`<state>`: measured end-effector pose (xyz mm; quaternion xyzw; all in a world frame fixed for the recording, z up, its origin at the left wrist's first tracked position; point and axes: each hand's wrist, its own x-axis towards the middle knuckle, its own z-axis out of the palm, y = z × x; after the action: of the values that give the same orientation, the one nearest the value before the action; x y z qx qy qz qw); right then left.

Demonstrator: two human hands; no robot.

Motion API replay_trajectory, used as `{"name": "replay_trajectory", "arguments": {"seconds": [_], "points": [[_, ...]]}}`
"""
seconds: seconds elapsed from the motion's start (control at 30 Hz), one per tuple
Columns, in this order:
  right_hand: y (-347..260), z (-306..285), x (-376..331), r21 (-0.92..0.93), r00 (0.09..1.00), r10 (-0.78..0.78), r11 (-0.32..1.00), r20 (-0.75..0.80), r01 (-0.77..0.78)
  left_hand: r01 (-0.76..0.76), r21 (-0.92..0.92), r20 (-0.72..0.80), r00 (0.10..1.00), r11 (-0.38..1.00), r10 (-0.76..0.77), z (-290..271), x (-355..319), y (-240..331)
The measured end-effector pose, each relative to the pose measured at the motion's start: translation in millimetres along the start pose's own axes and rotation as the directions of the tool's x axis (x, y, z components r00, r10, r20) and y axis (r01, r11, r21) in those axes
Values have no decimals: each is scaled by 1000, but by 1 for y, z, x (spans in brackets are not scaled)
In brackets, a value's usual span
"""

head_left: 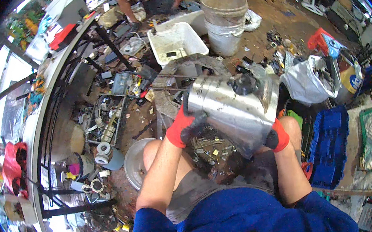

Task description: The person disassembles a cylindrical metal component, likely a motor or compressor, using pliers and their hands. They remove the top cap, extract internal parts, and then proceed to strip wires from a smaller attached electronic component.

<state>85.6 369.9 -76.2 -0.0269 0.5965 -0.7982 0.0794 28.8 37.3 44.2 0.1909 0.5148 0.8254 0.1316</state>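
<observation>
A shiny stainless-steel cylinder with a dark round fitting on its upper side is tilted above my lap. My left hand, in a red and black work glove, grips its left end. At the lower right end my right hand, gloved the same way, holds the rim. Beyond the cylinder, and partly hidden by it, is a worn grey frame with an opening in its middle. Scraps and small parts litter the ground below, between my knees.
A white tub and stacked white buckets stand ahead. To the right are a white sack of scrap and a blue tray. A grey crate of parts and a metal-framed table are left. Another person sits far ahead.
</observation>
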Motion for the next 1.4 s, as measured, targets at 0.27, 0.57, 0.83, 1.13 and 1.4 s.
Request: {"name": "replay_trajectory", "arguments": {"seconds": [0.27,0.57,0.83,1.13,1.4], "points": [[-36,73,5,473,936,234,814,263,-336,55,206,40,997,977,-65,-17,-77,30],[-3,67,25,21,997,-66,998,-48,67,-187,621,-283,852,761,440,-14,-142,66],[54,-36,84,-331,974,-167,937,-151,109,-155,920,-238,507,359,829,24,-249,165],[50,57,76,-171,973,-22,985,-229,-18,862,476,495,-100,-173,863,150,-499,279],[112,21,83,-630,962,-206,775,-177,50,948,-307,899,317,-83,302,308,-569,337]]}}
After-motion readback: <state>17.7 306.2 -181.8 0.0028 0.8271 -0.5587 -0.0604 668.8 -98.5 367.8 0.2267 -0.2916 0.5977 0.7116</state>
